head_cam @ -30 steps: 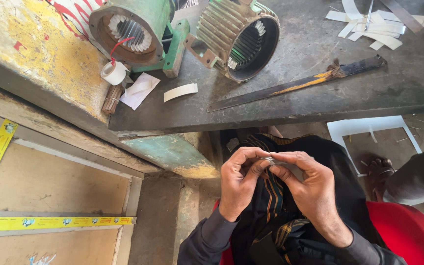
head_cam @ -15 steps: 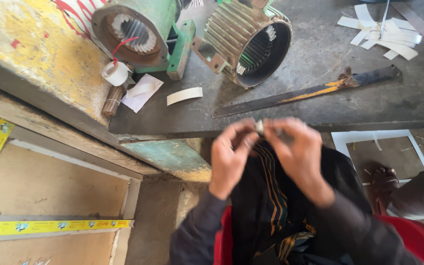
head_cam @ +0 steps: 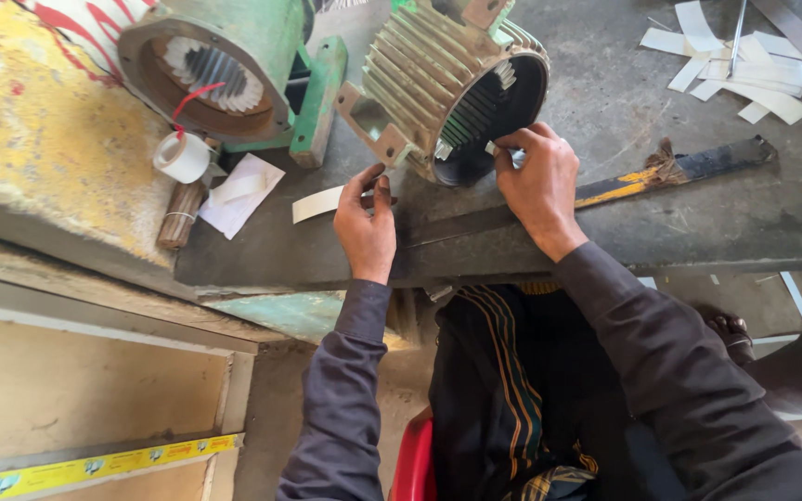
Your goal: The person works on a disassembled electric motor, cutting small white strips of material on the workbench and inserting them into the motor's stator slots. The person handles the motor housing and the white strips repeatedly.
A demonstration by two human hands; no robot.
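I see the ribbed motor housing [head_cam: 452, 83] lying on its side on the grey counter [head_cam: 605, 213], open mouth turned toward me, well back from the counter's near edge; its top is cut off by the frame. My right hand [head_cam: 538, 181] is at the lower rim of that mouth, grip pinched together on a small pale strip [head_cam: 503, 148] held against the slots; how much of the strip is inside I cannot tell. My left hand [head_cam: 367, 218] rests on the counter just below the housing's mounting foot, fingers loosely apart, clamped on nothing, beside a white paper strip [head_cam: 317, 204]. Open counter lies between the two hands and to the right of the right wrist. A long flat bar with yellow marks [head_cam: 624, 186] runs behind the right hand. To the left stands a green motor stator [head_cam: 225, 65], partly cut off, with a tape roll [head_cam: 181, 156] near it. Cut paper strips [head_cam: 735, 65] lie far right. The housing is dull metal, finned outside, dark slotted core inside.
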